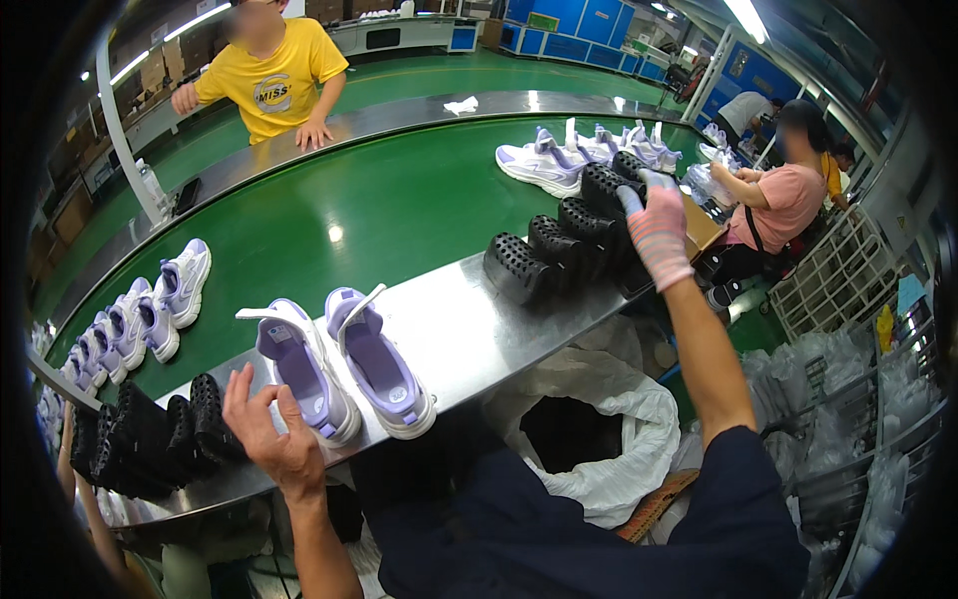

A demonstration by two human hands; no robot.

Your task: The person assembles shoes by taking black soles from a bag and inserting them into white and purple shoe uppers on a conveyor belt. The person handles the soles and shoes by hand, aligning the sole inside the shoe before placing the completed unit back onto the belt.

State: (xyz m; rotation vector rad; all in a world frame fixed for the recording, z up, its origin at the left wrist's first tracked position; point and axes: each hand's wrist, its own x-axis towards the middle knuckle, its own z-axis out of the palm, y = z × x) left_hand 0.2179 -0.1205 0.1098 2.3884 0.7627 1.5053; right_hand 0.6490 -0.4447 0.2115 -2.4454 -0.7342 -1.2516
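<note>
A pair of white and lavender sneakers stands on the steel ledge in front of me, a left sneaker (307,371) and a right sneaker (377,364), openings up and heels toward me. My left hand (274,431), bare, is beside the left sneaker's heel, fingers apart and holding nothing. At the right, my right hand (661,232), in a striped knit glove with grey fingertips, reaches over a group of black perforated shoe inserts. Its thumb and fingers close around a black shoe insert (605,188) at the far end; the fingertips are partly hidden. Nearer inserts (516,268) stand in a row.
More black inserts (140,434) line the ledge's left end. White-lavender sneakers stand on the green belt (399,200) at left (182,285) and far right (544,165). An open white sack (649,429) is below the ledge. Co-workers in yellow (284,75) and pink (793,200) are nearby.
</note>
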